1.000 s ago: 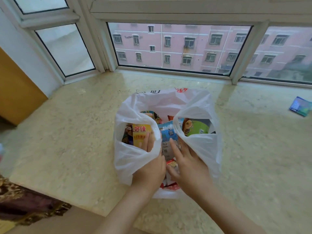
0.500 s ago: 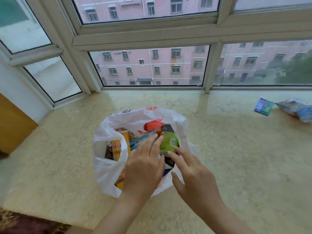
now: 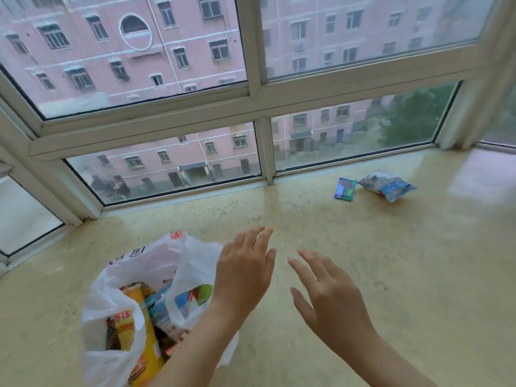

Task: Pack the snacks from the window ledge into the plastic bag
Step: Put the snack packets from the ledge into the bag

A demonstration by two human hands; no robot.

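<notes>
Lying far back on the ledge (image 3: 418, 275), close to the window (image 3: 349, 135), are two snacks that are not packed yet: a small blue packet (image 3: 345, 189) and, just beside it on the right, a bigger crinkly packet (image 3: 386, 185). The small one looks nearly square and stands a bit tilted. The big one is long, and its long side runs left to right, dipping a little at the right end. The bag (image 3: 145, 289) sits at the near left of the ledge, open at the top, with many snacks already inside, such as a tall yellow box (image 3: 139, 325). Both hands are over the bare ledge between the bag and the two packets, and both hold nothing. The left hand (image 3: 245, 272) is just beside the bag's right edge, fingers straight and pointing up toward the window. The right hand (image 3: 329, 300) is a little to its right, fingers spread apart and loose. The two packets lie ahead and to the right of both hands, well apart from them. The right hand is the nearer one, so it looks like the best hand to reach them. The reach would go forward and right, and then the packets would need to come all the way back left to the bag.
</notes>
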